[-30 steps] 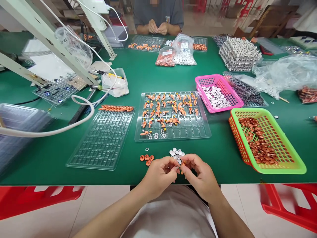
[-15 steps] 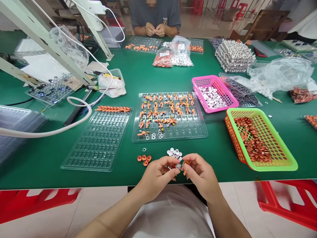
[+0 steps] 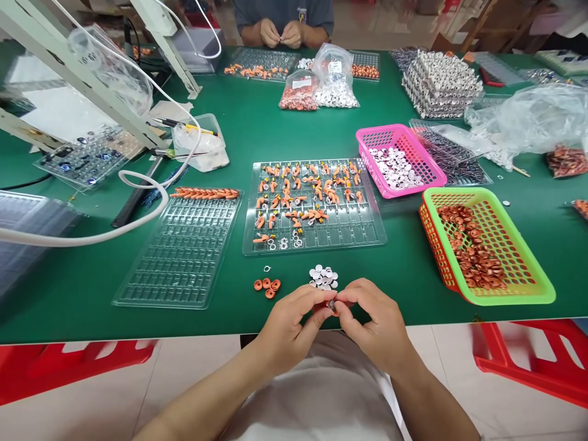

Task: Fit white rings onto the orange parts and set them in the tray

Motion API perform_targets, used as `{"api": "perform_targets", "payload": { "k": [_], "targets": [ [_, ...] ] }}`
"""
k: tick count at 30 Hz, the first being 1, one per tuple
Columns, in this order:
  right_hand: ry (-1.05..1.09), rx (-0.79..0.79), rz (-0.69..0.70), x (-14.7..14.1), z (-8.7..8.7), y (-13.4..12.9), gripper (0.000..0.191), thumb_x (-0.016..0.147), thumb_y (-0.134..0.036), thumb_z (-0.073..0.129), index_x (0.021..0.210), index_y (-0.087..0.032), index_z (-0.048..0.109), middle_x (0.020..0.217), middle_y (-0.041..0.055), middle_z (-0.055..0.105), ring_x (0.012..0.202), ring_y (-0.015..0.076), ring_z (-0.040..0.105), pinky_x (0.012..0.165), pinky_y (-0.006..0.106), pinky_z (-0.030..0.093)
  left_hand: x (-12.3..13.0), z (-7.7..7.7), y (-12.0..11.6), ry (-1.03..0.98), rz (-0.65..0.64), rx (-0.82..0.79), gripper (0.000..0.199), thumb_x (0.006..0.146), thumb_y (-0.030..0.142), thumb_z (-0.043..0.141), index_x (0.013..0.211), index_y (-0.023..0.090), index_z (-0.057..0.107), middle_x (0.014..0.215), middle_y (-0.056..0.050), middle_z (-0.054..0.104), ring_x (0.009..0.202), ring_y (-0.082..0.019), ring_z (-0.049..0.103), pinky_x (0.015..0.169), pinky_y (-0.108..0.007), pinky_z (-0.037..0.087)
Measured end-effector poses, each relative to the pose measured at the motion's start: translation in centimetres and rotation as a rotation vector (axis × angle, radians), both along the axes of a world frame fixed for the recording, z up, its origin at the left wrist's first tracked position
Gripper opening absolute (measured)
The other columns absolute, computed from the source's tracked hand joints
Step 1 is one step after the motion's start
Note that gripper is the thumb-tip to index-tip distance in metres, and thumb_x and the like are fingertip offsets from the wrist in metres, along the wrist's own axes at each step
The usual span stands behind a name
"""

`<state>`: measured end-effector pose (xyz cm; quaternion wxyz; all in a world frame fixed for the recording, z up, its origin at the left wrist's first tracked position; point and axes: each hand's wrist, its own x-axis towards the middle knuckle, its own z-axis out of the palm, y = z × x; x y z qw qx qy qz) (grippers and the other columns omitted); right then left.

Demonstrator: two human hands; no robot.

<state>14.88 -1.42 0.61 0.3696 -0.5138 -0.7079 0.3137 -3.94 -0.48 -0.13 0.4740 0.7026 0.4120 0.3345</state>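
Observation:
My left hand (image 3: 294,320) pinches a small round orange cup (image 3: 331,304) with a grey centre, just over the table's near edge. The fingers of my right hand (image 3: 374,315) are closed against the right side of that cup, and whatever they hold is hidden between the fingertips. Right behind my fingertips lies a pile of white discs (image 3: 323,277). To the left sit several loose orange cups (image 3: 267,285) and a small white ring (image 3: 267,269). Farther back, a clear tray (image 3: 353,236) holds orange curved pieces with yellow-gold bits, plus white rings.
A clear tray (image 3: 169,263) with a row of orange pieces lies left. On the right stand a green basket (image 3: 535,269) of orange cups and a pink basket (image 3: 429,174) of white discs. A white cable (image 3: 92,241) loops at left. A co-worker's hands (image 3: 281,33) are opposite.
My right fingertips have come in against the cup in my left hand. The small orange and gold piece they held no longer shows. The view has tilted slightly downward.

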Motion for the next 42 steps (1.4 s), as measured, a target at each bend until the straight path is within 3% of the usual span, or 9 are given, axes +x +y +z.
{"api": "perform_targets", "payload": {
  "k": [4, 9, 15, 18, 26, 33, 42],
  "targets": [
    [0.067, -0.024, 0.051, 0.2, 0.0, 0.1, 0.015, 0.091, -0.013, 0.057, 0.092, -0.023, 0.068, 0.082, 0.0025, 0.068, 0.074, 0.0165, 0.062, 0.066, 0.029, 0.049, -0.2, 0.0, 0.2, -0.049, 0.007, 0.062, 0.026, 0.094, 0.011, 0.058, 0.118, 0.019, 0.067, 0.092, -0.005, 0.073, 0.083, -0.015, 0.067, 0.077, -0.023, 0.056],
    [0.102, -0.072, 0.091, 0.4, 0.3, 0.1, 0.015, 0.09, -0.011, 0.059, 0.088, -0.022, 0.07, 0.081, 0.0016, 0.069, 0.073, 0.014, 0.061, 0.065, 0.026, 0.048, -0.4, -0.1, 0.5, -0.09, 0.007, 0.022, 0.024, 0.091, 0.011, 0.063, 0.112, 0.019, 0.071, 0.088, -0.005, 0.073, 0.079, -0.014, 0.068, 0.072, -0.021, 0.055],
    [0.079, -0.114, 0.129, 0.5, 0.5, 0.4, 0.015, 0.089, -0.01, 0.061, 0.083, -0.021, 0.069, 0.073, -0.0009, 0.066, 0.065, 0.0115, 0.056, 0.058, 0.023, 0.041, -0.7, -0.4, 1.0, -0.175, -0.069, 0.076, 0.029, 0.092, 0.009, 0.063, 0.116, 0.023, 0.071, 0.081, -0.003, 0.075, 0.078, -0.014, 0.066, 0.074, -0.024, 0.054],
    [0.076, -0.099, 0.125, 0.4, 0.3, 0.3, 0.015, 0.088, -0.009, 0.061, 0.083, -0.021, 0.068, 0.071, -0.0016, 0.065, 0.062, 0.0104, 0.054, 0.056, 0.023, 0.039, -0.8, -0.9, 1.0, -0.182, -0.074, 0.079, 0.029, 0.091, 0.01, 0.064, 0.116, 0.022, 0.072, 0.086, -0.005, 0.076, 0.078, -0.015, 0.066, 0.073, -0.025, 0.054],
    [0.094, 0.077, 0.136, -0.3, -0.6, -0.4, 0.014, 0.09, -0.009, 0.058, 0.082, -0.019, 0.064, 0.064, -0.002, 0.059, 0.058, 0.0105, 0.05, 0.056, 0.024, 0.039, -1.1, -1.3, 1.3, -0.238, -0.113, 0.143, 0.031, 0.091, 0.01, 0.065, 0.118, 0.023, 0.071, 0.073, -0.004, 0.075, 0.07, -0.015, 0.065, 0.068, -0.026, 0.054],
    [0.148, -0.001, 0.23, 0.1, -0.2, -0.3, 0.016, 0.092, -0.01, 0.057, 0.082, -0.02, 0.066, 0.066, -0.0016, 0.061, 0.058, 0.0098, 0.052, 0.057, 0.022, 0.041, -1.6, -1.1, 1.7, -0.299, -0.246, 0.153, 0.041, 0.089, 0.0, 0.063, 0.122, 0.023, 0.068, 0.073, -0.004, 0.076, 0.069, -0.015, 0.067, 0.067, -0.026, 0.055],
    [0.205, 0.007, 0.243, -0.3, -0.4, -0.9, 0.015, 0.091, -0.011, 0.057, 0.08, -0.019, 0.061, 0.063, -0.003, 0.055, 0.056, 0.009, 0.047, 0.055, 0.022, 0.038, -1.7, -0.6, 1.6, -0.333, -0.284, 0.099, 0.035, 0.086, -0.002, 0.064, 0.113, 0.018, 0.071, 0.07, -0.007, 0.076, 0.066, -0.016, 0.068, 0.065, -0.027, 0.055]
  ]
}}
